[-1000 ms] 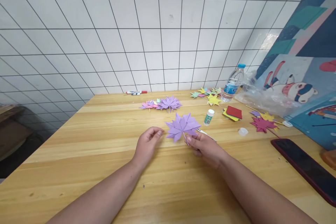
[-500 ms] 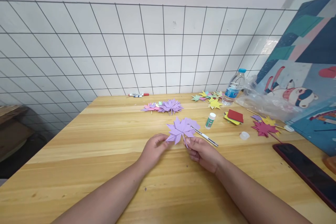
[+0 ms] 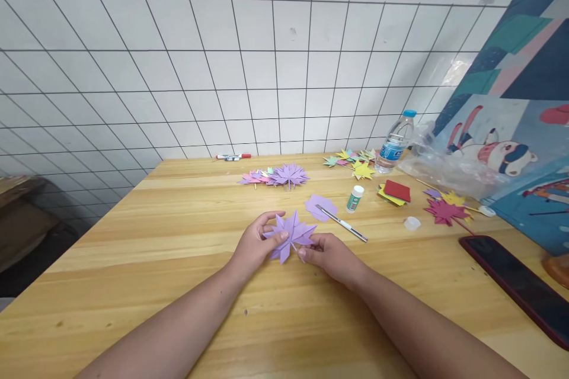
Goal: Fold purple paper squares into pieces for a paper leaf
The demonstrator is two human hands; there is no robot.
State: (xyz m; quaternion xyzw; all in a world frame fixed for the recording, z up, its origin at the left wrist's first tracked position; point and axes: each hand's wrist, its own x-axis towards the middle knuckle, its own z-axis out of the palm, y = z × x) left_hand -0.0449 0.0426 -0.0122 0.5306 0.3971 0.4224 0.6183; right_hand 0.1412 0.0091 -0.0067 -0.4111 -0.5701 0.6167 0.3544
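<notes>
A folded purple paper leaf [image 3: 291, 228] is held between both hands above the wooden table. My left hand [image 3: 258, 241] is closed on its left side, thumb on top and fingers behind. My right hand [image 3: 331, 253] pinches near the thin stem [image 3: 297, 250] at the lower right of the leaf. Just beyond the hands, a loose purple paper piece [image 3: 315, 204] lies flat on the table, with a pen [image 3: 344, 225] partly across it. A glue stick [image 3: 354, 199] with a white cap stands to the right of them.
More purple and pink paper leaves [image 3: 288, 175] lie farther back, near markers [image 3: 235, 157]. On the right are yellow and green leaves [image 3: 363, 170], a water bottle [image 3: 395, 145], red paper squares [image 3: 397, 190], a clear cap [image 3: 412, 223], a dark red leaf [image 3: 444, 211] and a phone [image 3: 515, 284].
The purple leaf has come nearer and left, uncovering the paper piece under the pen. My left thumb now lies on top of the leaf.
</notes>
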